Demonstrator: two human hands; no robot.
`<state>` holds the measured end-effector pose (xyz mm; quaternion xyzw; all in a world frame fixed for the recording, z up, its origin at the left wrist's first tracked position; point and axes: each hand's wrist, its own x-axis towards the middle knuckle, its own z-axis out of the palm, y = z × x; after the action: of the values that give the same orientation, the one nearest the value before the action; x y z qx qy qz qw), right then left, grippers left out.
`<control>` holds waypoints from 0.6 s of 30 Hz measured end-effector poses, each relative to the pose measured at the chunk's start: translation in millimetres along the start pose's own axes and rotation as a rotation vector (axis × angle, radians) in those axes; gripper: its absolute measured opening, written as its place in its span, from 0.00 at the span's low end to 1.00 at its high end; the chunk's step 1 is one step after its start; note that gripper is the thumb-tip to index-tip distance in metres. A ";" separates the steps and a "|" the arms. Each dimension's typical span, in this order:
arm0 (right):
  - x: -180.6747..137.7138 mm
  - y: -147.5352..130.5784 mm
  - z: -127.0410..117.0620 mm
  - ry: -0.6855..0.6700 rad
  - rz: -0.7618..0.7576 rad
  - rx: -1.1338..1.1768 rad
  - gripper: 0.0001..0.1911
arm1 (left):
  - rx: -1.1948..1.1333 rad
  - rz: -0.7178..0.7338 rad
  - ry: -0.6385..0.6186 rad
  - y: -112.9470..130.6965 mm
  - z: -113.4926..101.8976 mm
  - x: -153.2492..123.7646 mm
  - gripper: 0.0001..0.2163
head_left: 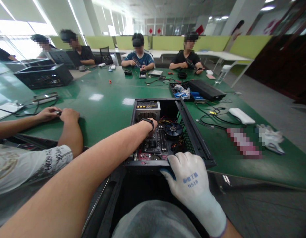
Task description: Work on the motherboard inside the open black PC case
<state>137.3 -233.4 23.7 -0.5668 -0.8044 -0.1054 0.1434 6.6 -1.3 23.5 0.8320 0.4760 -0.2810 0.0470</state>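
Observation:
An open black computer case (194,135) lies on the green table (105,105) in front of me, showing its motherboard (155,145), a round fan (173,129) and a power supply (146,110). My bare left hand (153,125), with a black band at the wrist, reaches down into the case over the motherboard; its fingers are hidden behind the wrist. My right hand (187,178), in a white glove, is curled over the near rim of the case and grips it.
A co-worker's arms (56,119) rest on the table at my left. Several people sit at the far side. Another open case (197,91), cables (212,115), a white object (240,115), gloves (270,137) and a black case (44,76) lie around.

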 end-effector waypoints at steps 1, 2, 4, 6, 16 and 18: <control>0.1 -0.1 -0.2 -0.001 0.000 -0.001 0.12 | -0.004 0.005 0.005 -0.4 0.8 1.7 0.30; 0.2 -0.1 -0.4 -0.001 0.000 -0.004 0.12 | -0.004 0.008 0.008 -0.6 1.5 3.2 0.30; 0.3 -0.2 -0.7 0.002 -0.002 -0.008 0.11 | 0.011 0.012 0.009 -0.4 2.4 4.9 0.30; 0.1 -0.2 -0.7 0.002 0.000 -0.007 0.11 | 0.042 0.012 0.007 0.5 2.4 4.3 0.31; -0.6 -0.2 0.9 0.004 0.002 -0.018 0.12 | 0.011 -0.010 0.034 0.6 3.0 2.5 0.33; -0.5 -0.5 0.7 0.012 -0.001 -0.024 0.12 | 0.036 -0.007 0.012 0.5 3.1 3.4 0.33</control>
<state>136.9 -233.8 22.9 -0.5674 -0.8024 -0.1185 0.1417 7.0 0.0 19.2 0.8328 0.4738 -0.2848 0.0280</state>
